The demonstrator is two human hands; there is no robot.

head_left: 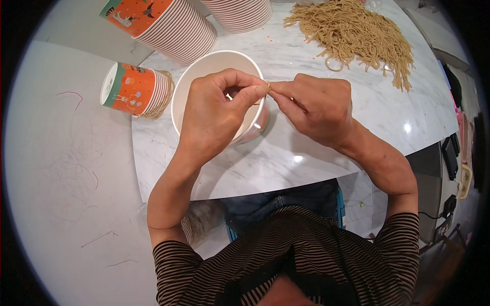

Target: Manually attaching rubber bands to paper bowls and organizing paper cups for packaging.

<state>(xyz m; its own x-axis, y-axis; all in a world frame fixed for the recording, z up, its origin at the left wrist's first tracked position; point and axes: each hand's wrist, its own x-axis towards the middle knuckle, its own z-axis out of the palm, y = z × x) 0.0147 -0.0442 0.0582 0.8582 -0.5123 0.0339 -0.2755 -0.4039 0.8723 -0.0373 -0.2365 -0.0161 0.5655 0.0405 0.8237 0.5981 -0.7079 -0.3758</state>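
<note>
My left hand (217, 104) is closed in a pinch, thumb against forefinger, over the right side of a large white-lined paper bucket (217, 58). Its fingertips meet those of my right hand (319, 104), also pinching, just outside the rim. Between them shows a small bit of tan cord (268, 86), gripped from both sides; most of it is hidden by the fingers. A loose strand hangs down beside the left thumb. The bucket stands upright on the table, its outer wall mostly covered by my left hand and wrist.
A marbled white table (357, 117) carries a heap of tan cords (357, 38) at the far right. Tall nested stacks of paper buckets (176, 35) lie at the back. At left, a shorter orange-printed stack (135, 89) has cords looped round it, beside a scribbled white wall (66, 168).
</note>
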